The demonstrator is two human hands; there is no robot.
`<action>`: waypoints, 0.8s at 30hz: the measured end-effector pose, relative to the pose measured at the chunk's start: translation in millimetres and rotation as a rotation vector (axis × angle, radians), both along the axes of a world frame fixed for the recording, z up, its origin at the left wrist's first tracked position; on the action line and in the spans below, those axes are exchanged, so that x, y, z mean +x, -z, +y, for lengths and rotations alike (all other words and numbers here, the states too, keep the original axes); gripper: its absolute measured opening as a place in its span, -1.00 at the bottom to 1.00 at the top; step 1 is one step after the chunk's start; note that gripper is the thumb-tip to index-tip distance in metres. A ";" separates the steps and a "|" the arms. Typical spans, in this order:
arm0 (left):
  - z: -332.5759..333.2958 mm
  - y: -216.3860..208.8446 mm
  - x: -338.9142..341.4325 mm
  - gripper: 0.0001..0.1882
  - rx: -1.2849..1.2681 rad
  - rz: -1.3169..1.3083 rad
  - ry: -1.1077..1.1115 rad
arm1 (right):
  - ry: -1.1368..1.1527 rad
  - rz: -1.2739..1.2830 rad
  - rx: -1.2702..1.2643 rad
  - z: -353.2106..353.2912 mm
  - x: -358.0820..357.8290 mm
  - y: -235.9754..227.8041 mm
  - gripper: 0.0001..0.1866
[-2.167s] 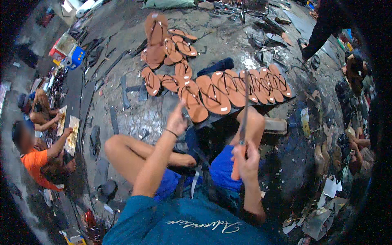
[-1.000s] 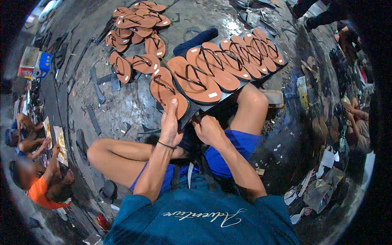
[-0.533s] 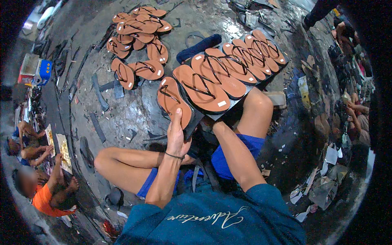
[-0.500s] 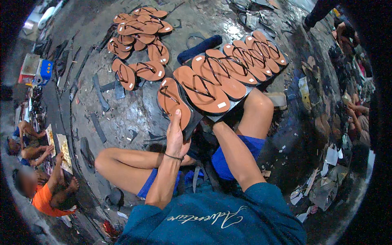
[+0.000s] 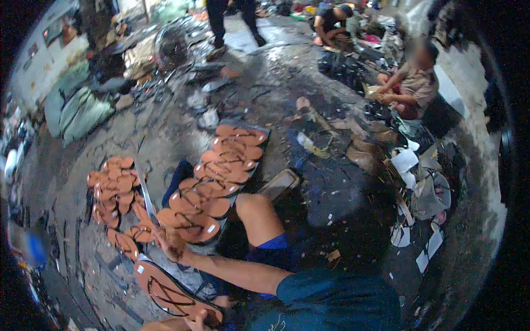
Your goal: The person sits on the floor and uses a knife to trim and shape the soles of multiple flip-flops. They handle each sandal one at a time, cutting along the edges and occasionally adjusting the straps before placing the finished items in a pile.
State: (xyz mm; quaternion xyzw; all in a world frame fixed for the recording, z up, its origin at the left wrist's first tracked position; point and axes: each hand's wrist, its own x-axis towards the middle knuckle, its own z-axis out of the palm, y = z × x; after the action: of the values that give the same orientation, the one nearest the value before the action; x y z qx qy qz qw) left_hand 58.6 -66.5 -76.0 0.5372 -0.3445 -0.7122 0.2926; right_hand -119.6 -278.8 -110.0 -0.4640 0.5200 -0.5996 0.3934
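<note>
My left hand [image 5: 196, 321], at the lower edge, is closed on the heel end of a brown flip-flop [image 5: 157, 289] with a thin dark strap and a small white label. My right hand [image 5: 170, 244] reaches across to the left, its fingers wrapped round a knife [image 5: 145, 193] with a long, slim, pale blade pointing up and away. It is blurred, and the handle is hidden in the hand. Beyond the knife, a pile of matching flip-flops [image 5: 113, 185] lies on the floor. Overlapping flip-flops [image 5: 212, 187] form a long row on a dark sheet, just past my right hand.
A dark blue rolled cloth [image 5: 178, 182] lies between pile and row. Near my bent knee [image 5: 256, 218] is a shallow oblong tray [image 5: 281, 183]. Scraps cover the floor at right, where a seated person [image 5: 411, 85] works. Another person's legs [image 5: 234, 22] stand far back.
My view has swung right. My right hand has come out from beside the row, now gripping a knife near the left flip-flops. The left hand still holds its flip-flop.
</note>
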 end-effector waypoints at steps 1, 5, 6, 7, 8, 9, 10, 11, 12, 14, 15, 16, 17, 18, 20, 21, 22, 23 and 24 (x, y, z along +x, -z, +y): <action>-5.6 -22.4 -23.1 -0.32 0.014 -0.051 -0.018 | -0.029 -0.042 -0.031 9.7 -6.5 -9.1 -0.71; 0.7 -102.0 -108.5 -0.27 0.087 -0.320 -0.231 | -0.263 -0.246 -0.169 58.4 -7.4 -44.3 -0.72; 2.4 -99.5 -109.5 -0.25 0.012 -0.273 -0.242 | -0.308 -0.268 -0.190 74.3 -10.0 -51.2 -0.72; 2.5 -94.4 -107.9 -0.31 -0.006 -0.216 -0.272 | -0.346 -0.286 -0.212 89.0 -11.3 -58.9 -0.72; 3.1 -85.3 -106.9 -0.37 -0.015 -0.152 -0.292 | -0.355 -0.282 -0.214 106.1 -17.8 -66.7 -0.73; 2.0 -75.0 -98.9 -0.42 -0.035 -0.102 -0.342 | -0.378 -0.288 -0.220 119.6 -15.8 -74.4 -0.73; 0.8 -64.8 -89.8 -0.47 -0.057 -0.052 -0.390 | -0.375 -0.282 -0.202 134.4 -10.8 -84.8 -0.72; 0.4 -56.7 -83.6 -0.52 -0.076 0.009 -0.426 | -0.365 -0.265 -0.182 149.6 -8.7 -96.5 -0.70; 0.6 -52.3 -78.0 -0.56 -0.097 0.066 -0.461 | -0.353 -0.251 -0.164 161.8 -8.9 -103.2 -0.66; 2.9 -65.8 -76.3 -0.52 -0.067 0.050 -0.473 | -0.392 -0.248 -0.096 179.1 -12.5 -101.4 -0.69; 3.9 -71.3 -72.1 -0.52 -0.077 -0.005 -0.455 | -0.406 -0.252 -0.055 188.9 -15.4 -101.2 -0.70; 2.9 -75.0 -64.9 -0.52 -0.086 -0.060 -0.436 | -0.411 -0.156 0.007 198.6 -20.9 -105.1 -0.71; 4.4 -77.8 -61.5 -0.51 -0.090 -0.108 -0.420 | -0.415 -0.210 0.006 206.0 -28.8 -109.6 -0.69; 2.3 -74.2 -63.2 -0.51 -0.046 -0.363 -0.583 | -0.423 -0.270 0.002 211.0 -34.7 -114.0 -0.67; 8.8 -54.7 -41.7 -0.53 -0.277 -0.300 -0.658 | -0.332 -0.183 0.016 210.6 -52.3 -119.4 -0.65; 10.2 -85.4 -49.8 -0.53 -0.163 -0.260 -0.774 | -0.247 -0.040 0.039 205.2 -61.2 -118.4 -0.65; 15.3 -82.4 -41.2 -0.55 -0.189 -0.112 -0.730 | -0.270 0.027 0.068 205.2 -74.3 -131.9 -0.65; 19.8 -97.4 -40.6 -0.55 -0.211 0.027 -0.696 | -0.305 0.090 0.102 207.2 -85.7 -140.3 -0.63; 22.0 -108.0 -59.2 -0.60 -0.305 0.003 -0.854 | -0.286 0.170 0.005 207.7 -93.7 -139.1 -0.62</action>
State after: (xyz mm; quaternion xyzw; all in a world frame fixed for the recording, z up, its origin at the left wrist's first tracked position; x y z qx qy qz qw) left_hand -0.6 -44.4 32.0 0.5809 -0.1929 -0.4695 0.6363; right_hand -213.2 -71.1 29.1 -0.5814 0.4817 -0.4947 0.4304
